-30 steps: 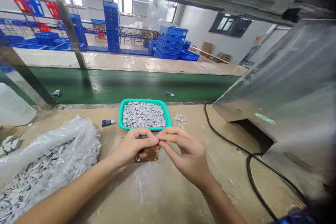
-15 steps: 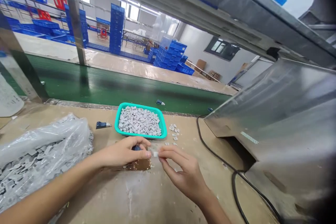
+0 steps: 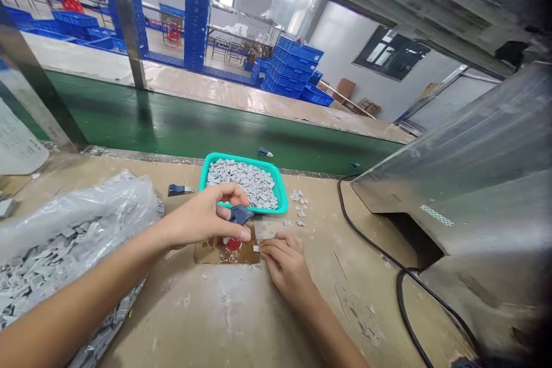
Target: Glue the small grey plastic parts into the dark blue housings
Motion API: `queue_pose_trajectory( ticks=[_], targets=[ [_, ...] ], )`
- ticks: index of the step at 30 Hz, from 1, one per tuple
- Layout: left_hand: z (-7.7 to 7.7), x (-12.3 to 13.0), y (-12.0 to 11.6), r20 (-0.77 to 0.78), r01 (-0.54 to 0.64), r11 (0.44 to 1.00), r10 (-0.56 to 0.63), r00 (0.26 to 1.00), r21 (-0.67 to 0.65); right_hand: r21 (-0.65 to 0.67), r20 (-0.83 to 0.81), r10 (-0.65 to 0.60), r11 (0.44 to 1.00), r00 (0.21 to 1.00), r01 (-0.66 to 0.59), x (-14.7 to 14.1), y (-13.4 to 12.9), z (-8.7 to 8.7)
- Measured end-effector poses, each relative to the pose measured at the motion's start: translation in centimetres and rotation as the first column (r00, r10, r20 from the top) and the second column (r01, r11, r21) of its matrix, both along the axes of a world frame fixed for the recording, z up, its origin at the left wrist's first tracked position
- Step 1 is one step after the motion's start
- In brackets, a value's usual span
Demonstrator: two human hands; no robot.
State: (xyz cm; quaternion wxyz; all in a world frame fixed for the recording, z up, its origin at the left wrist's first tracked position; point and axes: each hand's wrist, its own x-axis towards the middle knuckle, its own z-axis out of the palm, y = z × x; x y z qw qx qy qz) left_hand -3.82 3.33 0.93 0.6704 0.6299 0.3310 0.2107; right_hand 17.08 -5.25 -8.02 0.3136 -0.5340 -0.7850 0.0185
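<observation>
While we work, left hand (image 3: 200,215): grip curled around blue piece (image 3: 242,215).
Right hand (image 3: 285,267): grip pinching white piece (image 3: 256,249).
White piece: we should keep its free end uncovered.

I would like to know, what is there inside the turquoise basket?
The turquoise basket holds a heap of small light-grey pieces. These cover its floor and whatever lies beneath them; the left hand also partly hides the near left corner.
</observation>
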Motion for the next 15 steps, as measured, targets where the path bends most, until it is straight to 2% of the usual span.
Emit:
queue_pose_trajectory(
  ticks=[4, 10, 12, 15],
  targets=[
    [-0.16, 0.18, 0.08, -0.001, -0.038, 0.999, 0.038, 0.999, -0.003, 0.005, 0.039, -0.02, 1.0, 0.999, 0.02, -0.15, -0.19, -0.12],
    [-0.75, 0.86, -0.15, 0.159, -0.082, 0.957, 0.13, 0.979, -0.278, 0.007, 0.059, -0.046, 0.999, 0.997, 0.046, -0.41, -0.07, -0.24],
    [-0.78, 0.88, -0.21, 0.16, -0.092, 0.956, 0.141, 0.977, -0.279, 0.019, 0.074, -0.046, 0.999, 0.996, 0.044, -0.39, -0.07, -0.34],
    [-0.7, 0.86, -0.34, 0.075, -0.082, 0.984, 0.095, 0.993, -0.16, 0.037, 0.096, -0.06, 0.998, 0.994, 0.057, -0.33, -0.29, -0.43]
  ],
)
